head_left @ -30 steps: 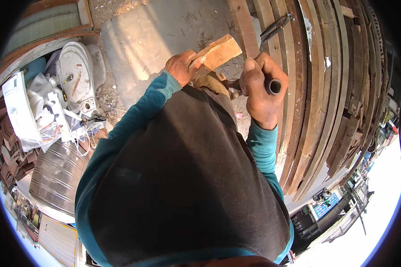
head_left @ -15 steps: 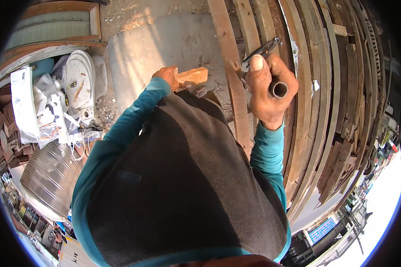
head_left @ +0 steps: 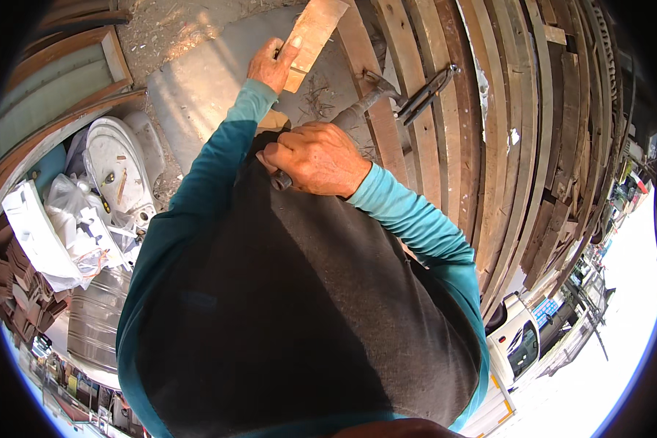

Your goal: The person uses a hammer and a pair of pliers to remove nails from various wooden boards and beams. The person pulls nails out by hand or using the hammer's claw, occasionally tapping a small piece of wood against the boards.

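Observation:
My left hand (head_left: 271, 67) is closed on a short piece of wood (head_left: 315, 36), thumb along its face, held tilted away from my body. My right hand (head_left: 320, 157) grips a hammer (head_left: 356, 109) by its tube-like handle, close to my dark shirt front. The hammer's head points away from me, over a plank at the right. Near that head, a pair of pliers (head_left: 427, 95) rests on the planks. Below my left wrist, another piece of light wood (head_left: 274, 120) shows in part; the rest is hidden by my arm and shirt.
Long wooden planks (head_left: 515, 146) lie side by side at the right. A grey sheet (head_left: 197, 91) covers the ground ahead. At the left are a white toilet (head_left: 117, 164), plastic bags (head_left: 69, 212) and a framed glass panel (head_left: 51, 95). A white vehicle (head_left: 517, 336) stands at the lower right.
My left hand has moved away from my body, turning the piece of wood upward. The right hand has come left and nearer my body, and the hammer has swung down from upright.

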The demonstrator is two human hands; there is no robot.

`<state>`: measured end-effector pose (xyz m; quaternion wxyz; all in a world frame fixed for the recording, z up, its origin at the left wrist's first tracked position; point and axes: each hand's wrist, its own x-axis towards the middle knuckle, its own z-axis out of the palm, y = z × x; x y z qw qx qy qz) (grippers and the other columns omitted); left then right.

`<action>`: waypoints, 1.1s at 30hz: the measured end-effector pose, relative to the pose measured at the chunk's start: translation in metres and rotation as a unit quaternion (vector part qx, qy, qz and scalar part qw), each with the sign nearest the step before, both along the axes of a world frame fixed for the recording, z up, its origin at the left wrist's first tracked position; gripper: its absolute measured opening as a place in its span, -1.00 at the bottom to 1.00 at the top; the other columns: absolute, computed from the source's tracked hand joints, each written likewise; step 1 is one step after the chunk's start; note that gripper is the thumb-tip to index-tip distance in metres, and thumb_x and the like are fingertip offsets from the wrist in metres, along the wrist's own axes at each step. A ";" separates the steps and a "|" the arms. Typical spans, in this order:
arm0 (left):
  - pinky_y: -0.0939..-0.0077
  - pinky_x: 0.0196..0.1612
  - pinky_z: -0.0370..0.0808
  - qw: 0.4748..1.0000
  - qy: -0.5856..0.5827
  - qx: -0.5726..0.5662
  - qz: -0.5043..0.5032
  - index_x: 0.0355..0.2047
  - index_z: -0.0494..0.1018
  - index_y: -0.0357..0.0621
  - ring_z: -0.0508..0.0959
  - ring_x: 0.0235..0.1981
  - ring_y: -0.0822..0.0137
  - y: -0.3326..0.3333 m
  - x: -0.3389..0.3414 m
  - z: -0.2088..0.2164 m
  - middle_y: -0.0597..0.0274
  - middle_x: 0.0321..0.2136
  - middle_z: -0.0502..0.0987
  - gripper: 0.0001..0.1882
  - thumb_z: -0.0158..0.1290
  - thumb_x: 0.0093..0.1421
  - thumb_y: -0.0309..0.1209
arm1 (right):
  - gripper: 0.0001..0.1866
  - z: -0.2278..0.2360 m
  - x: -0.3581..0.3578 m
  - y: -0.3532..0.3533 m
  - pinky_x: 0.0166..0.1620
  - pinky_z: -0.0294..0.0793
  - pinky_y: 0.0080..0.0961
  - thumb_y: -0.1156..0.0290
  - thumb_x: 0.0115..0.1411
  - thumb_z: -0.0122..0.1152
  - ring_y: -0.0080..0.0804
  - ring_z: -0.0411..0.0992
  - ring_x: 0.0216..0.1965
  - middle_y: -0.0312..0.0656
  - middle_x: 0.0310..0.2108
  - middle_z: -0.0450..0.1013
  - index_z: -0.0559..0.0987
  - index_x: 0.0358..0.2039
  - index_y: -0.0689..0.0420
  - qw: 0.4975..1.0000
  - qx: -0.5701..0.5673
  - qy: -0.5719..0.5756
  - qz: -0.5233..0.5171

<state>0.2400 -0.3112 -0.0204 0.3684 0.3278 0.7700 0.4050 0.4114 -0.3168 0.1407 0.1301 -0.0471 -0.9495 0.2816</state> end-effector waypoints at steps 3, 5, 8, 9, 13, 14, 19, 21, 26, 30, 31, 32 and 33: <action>0.11 -0.03 0.46 0.994 0.062 0.041 -0.084 -0.16 0.52 -0.28 0.57 -0.19 -0.01 0.073 -0.010 0.004 -0.10 -0.25 0.59 -0.18 -0.05 0.23 0.38 | -0.87 -0.004 -0.008 0.001 -0.48 0.50 -0.33 0.33 0.07 0.29 -0.33 0.53 -0.54 -0.29 -0.63 0.40 0.60 -0.36 0.03 1.000 -0.015 0.005 -0.010; 0.07 0.01 0.45 0.961 0.242 0.122 -0.056 -0.13 0.51 -0.27 0.57 -0.15 -0.07 0.116 -0.013 -0.047 -0.14 -0.21 0.57 -0.17 -0.10 0.25 0.39 | -0.86 0.000 -0.010 0.005 -0.49 0.48 -0.38 0.33 0.06 0.32 -0.38 0.50 -0.55 -0.32 -0.63 0.37 0.60 -0.35 0.03 1.000 -0.017 -0.006 0.015; 0.07 0.45 0.12 0.945 0.266 0.113 -0.151 0.22 0.40 -0.25 0.30 0.33 -0.13 0.162 -0.002 -0.057 -0.12 0.21 0.44 -0.20 -0.05 0.29 0.24 | -0.85 0.016 -0.002 0.022 -0.51 0.46 -0.40 0.33 0.03 0.34 -0.39 0.47 -0.58 -0.34 -0.65 0.34 0.55 -0.40 0.03 0.999 -0.042 0.011 0.033; 0.07 0.45 0.12 0.947 0.262 0.111 -0.151 0.22 0.40 -0.25 0.30 0.33 -0.13 0.167 -0.002 -0.055 -0.12 0.21 0.44 -0.20 -0.05 0.29 0.24 | -0.79 0.020 0.001 0.028 -0.55 0.41 -0.40 0.36 0.00 0.40 -0.40 0.40 -0.64 -0.34 -0.68 0.27 0.47 -0.53 0.03 0.997 -0.054 0.037 0.032; 0.05 0.43 0.11 0.940 0.259 0.134 -0.179 0.06 0.53 -0.23 0.30 0.31 -0.08 0.174 -0.016 -0.049 -0.11 0.15 0.48 -0.35 -0.06 0.33 0.13 | -0.62 0.027 0.021 0.046 -0.63 0.30 -0.42 0.40 -0.02 0.46 -0.45 0.29 -0.70 -0.33 -0.70 0.18 0.35 -0.69 0.03 0.992 -0.075 0.097 -0.014; 0.06 0.41 0.16 0.941 0.239 0.139 -0.192 -0.01 0.57 -0.25 0.33 0.27 -0.10 0.175 -0.016 -0.046 -0.11 0.12 0.50 -0.37 -0.05 0.32 0.11 | -0.62 0.024 0.019 0.045 -0.63 0.30 -0.42 0.40 -0.02 0.46 -0.45 0.29 -0.70 -0.33 -0.70 0.18 0.35 -0.69 0.03 0.992 -0.080 0.100 -0.015; 0.10 0.31 0.27 0.944 0.227 0.134 -0.196 -0.06 0.59 -0.28 0.39 0.20 -0.09 0.178 -0.017 -0.022 -0.10 0.03 0.54 -0.40 -0.02 0.32 0.08 | -0.55 0.013 -0.010 0.034 -0.66 0.25 -0.47 0.41 0.00 0.47 -0.45 0.29 -0.71 -0.33 -0.71 0.19 0.28 -0.70 0.04 0.987 -0.054 0.149 -0.031; 0.11 0.28 0.30 0.941 0.230 0.130 -0.213 -0.07 0.59 -0.28 0.40 0.18 -0.09 0.182 -0.018 -0.028 -0.11 0.01 0.54 -0.40 -0.01 0.32 0.08 | -0.59 -0.003 -0.005 0.022 -0.70 0.22 -0.51 0.41 -0.07 0.50 -0.48 0.27 -0.72 -0.35 -0.71 0.17 0.33 -0.71 0.06 0.982 -0.047 0.184 -0.006; 0.08 0.32 0.26 0.962 0.199 0.044 -0.184 -0.11 0.61 -0.27 0.38 0.19 -0.13 0.199 -0.013 -0.037 -0.18 0.08 0.49 -0.35 -0.04 0.32 0.16 | -0.81 -0.009 0.015 0.019 -0.69 0.22 -0.57 0.37 -0.16 0.42 -0.53 0.25 -0.70 -0.39 -0.70 0.19 0.65 -0.47 0.09 0.980 -0.031 0.191 0.046; 0.17 0.43 0.17 0.950 0.272 0.009 -0.156 0.20 0.43 -0.33 0.30 0.32 -0.15 0.212 -0.001 -0.045 -0.25 0.25 0.37 -0.08 -0.23 0.32 0.35 | -0.73 -0.018 0.029 0.008 -0.66 0.26 -0.57 0.29 -0.17 0.31 -0.52 0.27 -0.66 -0.39 -0.66 0.25 0.70 -0.38 0.06 0.977 0.001 0.204 0.069; 0.17 0.43 0.17 0.949 0.278 0.009 -0.146 0.20 0.43 -0.33 0.30 0.32 -0.15 0.217 -0.005 -0.054 -0.25 0.25 0.37 -0.08 -0.23 0.32 0.35 | -0.70 -0.021 0.034 0.004 -0.65 0.28 -0.57 0.27 -0.17 0.29 -0.51 0.28 -0.65 -0.39 -0.64 0.26 0.71 -0.36 0.04 0.975 0.018 0.206 0.079; 0.18 0.44 0.16 0.952 0.260 -0.002 -0.161 0.26 0.37 -0.33 0.27 0.35 -0.14 0.220 -0.016 -0.066 -0.23 0.30 0.31 -0.03 -0.27 0.31 0.38 | -0.70 -0.023 0.037 -0.002 -0.65 0.28 -0.57 0.27 -0.17 0.29 -0.51 0.28 -0.65 -0.39 -0.64 0.26 0.71 -0.36 0.04 0.972 0.017 0.213 0.096; 0.19 0.45 0.15 0.953 0.238 -0.010 -0.186 0.32 0.30 -0.33 0.24 0.38 -0.14 0.221 -0.016 -0.074 -0.21 0.35 0.25 0.01 -0.31 0.31 0.41 | -0.70 -0.028 0.040 -0.005 -0.64 0.29 -0.56 0.28 -0.16 0.29 -0.50 0.31 -0.64 -0.38 -0.63 0.28 0.71 -0.35 0.03 0.970 0.015 0.215 0.116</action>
